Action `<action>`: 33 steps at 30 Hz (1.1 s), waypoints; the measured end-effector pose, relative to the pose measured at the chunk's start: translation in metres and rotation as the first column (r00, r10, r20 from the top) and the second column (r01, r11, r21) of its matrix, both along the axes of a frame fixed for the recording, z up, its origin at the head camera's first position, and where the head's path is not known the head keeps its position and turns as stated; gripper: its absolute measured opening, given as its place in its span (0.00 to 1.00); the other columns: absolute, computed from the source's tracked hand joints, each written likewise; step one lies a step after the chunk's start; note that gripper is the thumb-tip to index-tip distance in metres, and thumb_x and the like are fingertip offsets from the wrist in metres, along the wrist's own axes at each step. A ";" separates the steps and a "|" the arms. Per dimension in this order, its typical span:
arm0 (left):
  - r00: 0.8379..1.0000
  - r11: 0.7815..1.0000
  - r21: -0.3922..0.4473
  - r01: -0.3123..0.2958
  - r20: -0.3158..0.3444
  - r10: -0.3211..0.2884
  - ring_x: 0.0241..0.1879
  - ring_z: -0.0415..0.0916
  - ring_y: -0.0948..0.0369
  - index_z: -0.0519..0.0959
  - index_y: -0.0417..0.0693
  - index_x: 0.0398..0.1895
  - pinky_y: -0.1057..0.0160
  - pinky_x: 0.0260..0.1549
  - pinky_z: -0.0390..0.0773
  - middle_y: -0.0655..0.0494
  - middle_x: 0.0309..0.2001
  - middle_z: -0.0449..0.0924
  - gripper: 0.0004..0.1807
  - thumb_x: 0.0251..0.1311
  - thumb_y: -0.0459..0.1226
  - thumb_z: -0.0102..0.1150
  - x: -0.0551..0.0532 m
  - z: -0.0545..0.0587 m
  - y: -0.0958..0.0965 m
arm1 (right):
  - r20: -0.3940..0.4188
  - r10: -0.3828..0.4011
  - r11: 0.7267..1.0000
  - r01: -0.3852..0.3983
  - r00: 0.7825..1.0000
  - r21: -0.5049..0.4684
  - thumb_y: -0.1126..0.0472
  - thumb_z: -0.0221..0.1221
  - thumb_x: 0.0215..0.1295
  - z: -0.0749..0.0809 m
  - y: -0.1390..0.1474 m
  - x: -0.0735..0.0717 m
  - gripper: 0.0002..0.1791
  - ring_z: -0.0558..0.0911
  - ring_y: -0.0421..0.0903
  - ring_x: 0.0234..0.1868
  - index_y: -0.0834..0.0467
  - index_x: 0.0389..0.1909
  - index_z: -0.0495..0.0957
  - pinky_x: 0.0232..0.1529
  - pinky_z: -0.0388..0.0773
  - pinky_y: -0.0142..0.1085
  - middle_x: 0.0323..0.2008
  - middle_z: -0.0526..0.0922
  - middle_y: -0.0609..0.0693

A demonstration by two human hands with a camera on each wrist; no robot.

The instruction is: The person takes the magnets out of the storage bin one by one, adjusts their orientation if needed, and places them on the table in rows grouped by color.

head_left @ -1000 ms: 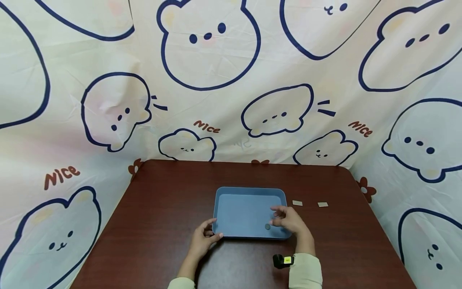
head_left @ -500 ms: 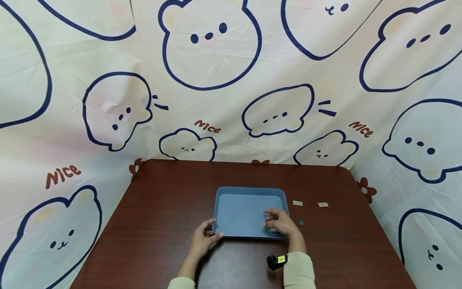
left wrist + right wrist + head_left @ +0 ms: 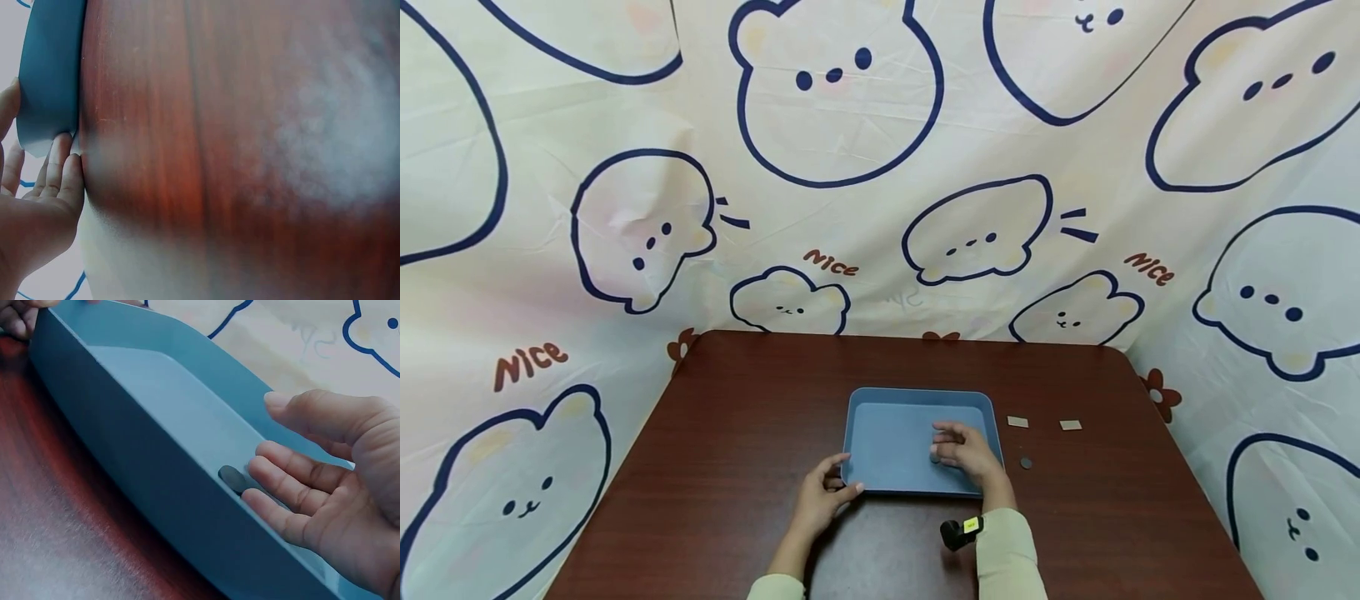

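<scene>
A shallow blue tray (image 3: 895,442) lies on the brown table. My left hand (image 3: 826,493) holds its near left corner between thumb and fingers; in the left wrist view the fingertips meet the tray's wall (image 3: 53,69). Over the right part of the tray is my right hand (image 3: 966,454). A small dark round disc (image 3: 232,479), coin-like, sits on the tray floor right at those fingertips. The right wrist view shows this hand's fingers (image 3: 281,515) loosely extended and the thumb apart from the disc. A similar disc (image 3: 1026,463) lies on the table, right of the tray.
Two small cream rectangles (image 3: 1018,422) lie on the table (image 3: 760,417) beyond the tray's right side. A patterned cloth (image 3: 880,217) hangs behind and beside the table. A black wrist camera (image 3: 958,534) is strapped at the right sleeve.
My right hand has moved left over the tray, and the disc at its fingertips has shifted left and away with it. The disc on the table has come into view. The left hand stays put.
</scene>
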State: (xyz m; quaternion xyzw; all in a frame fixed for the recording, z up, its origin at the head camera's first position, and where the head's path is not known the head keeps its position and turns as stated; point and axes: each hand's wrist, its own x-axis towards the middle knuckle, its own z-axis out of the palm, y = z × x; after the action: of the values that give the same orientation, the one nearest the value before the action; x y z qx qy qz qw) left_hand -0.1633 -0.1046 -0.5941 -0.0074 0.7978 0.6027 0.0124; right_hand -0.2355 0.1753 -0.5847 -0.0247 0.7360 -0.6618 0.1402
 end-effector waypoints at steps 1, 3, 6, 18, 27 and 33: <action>1.000 1.000 -0.001 0.004 -0.008 -0.004 0.41 0.72 0.52 0.74 0.44 0.58 0.60 0.30 0.75 0.38 0.51 0.70 0.31 0.49 0.39 0.71 0.000 -0.001 0.000 | -0.007 -0.005 1.000 0.005 1.000 0.011 0.68 0.62 0.58 0.000 0.000 -0.001 0.28 0.78 0.52 0.45 0.67 0.59 0.69 0.43 0.76 0.45 0.49 0.74 0.64; 1.000 1.000 0.004 0.005 -0.007 -0.005 0.41 0.72 0.52 0.74 0.44 0.58 0.60 0.30 0.75 0.39 0.51 0.70 0.31 0.49 0.39 0.71 0.000 -0.001 0.001 | -0.017 -0.016 0.999 0.017 1.000 0.045 0.68 0.63 0.57 0.001 0.002 -0.001 0.27 0.77 0.52 0.45 0.67 0.59 0.70 0.43 0.76 0.45 0.48 0.75 0.64; 1.000 1.000 0.007 0.011 -0.007 -0.011 0.41 0.72 0.52 0.74 0.44 0.58 0.60 0.31 0.75 0.39 0.50 0.70 0.30 0.49 0.39 0.71 0.000 -0.001 0.001 | -0.040 -0.031 0.990 0.036 0.999 0.134 0.68 0.65 0.55 0.001 0.006 -0.002 0.26 0.76 0.52 0.44 0.66 0.56 0.73 0.39 0.76 0.44 0.45 0.76 0.62; 1.000 1.000 0.017 0.016 -0.010 -0.016 0.41 0.72 0.51 0.73 0.42 0.58 0.61 0.30 0.76 0.37 0.50 0.70 0.30 0.49 0.38 0.71 0.000 0.003 0.000 | -0.075 0.033 0.920 -0.001 0.997 0.393 0.68 0.71 0.46 -0.002 0.010 -0.009 0.17 0.76 0.46 0.35 0.62 0.41 0.84 0.30 0.75 0.38 0.39 0.81 0.54; 1.000 1.000 0.018 0.012 0.015 -0.013 0.42 0.72 0.51 0.73 0.44 0.58 0.60 0.31 0.76 0.38 0.51 0.70 0.31 0.48 0.38 0.71 0.001 0.003 -0.001 | -0.100 0.101 0.892 -0.046 0.990 0.450 0.69 0.71 0.43 -0.008 0.007 -0.009 0.18 0.75 0.48 0.39 0.60 0.40 0.85 0.34 0.75 0.39 0.40 0.79 0.53; 1.000 1.000 0.028 0.013 0.021 -0.014 0.42 0.72 0.50 0.73 0.44 0.58 0.60 0.31 0.76 0.37 0.52 0.69 0.31 0.49 0.38 0.71 0.000 0.003 -0.001 | -0.161 0.115 0.874 -0.023 0.980 0.485 0.69 0.72 0.41 -0.013 0.006 -0.010 0.18 0.76 0.50 0.41 0.58 0.38 0.86 0.38 0.74 0.42 0.39 0.79 0.51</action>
State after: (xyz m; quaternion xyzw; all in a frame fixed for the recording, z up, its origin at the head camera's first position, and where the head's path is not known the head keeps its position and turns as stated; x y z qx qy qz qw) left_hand -0.1638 -0.1058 -0.5914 -0.0083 0.7891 0.6137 0.0251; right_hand -0.2451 0.1816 -0.5976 -0.0770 0.8855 -0.4479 0.0965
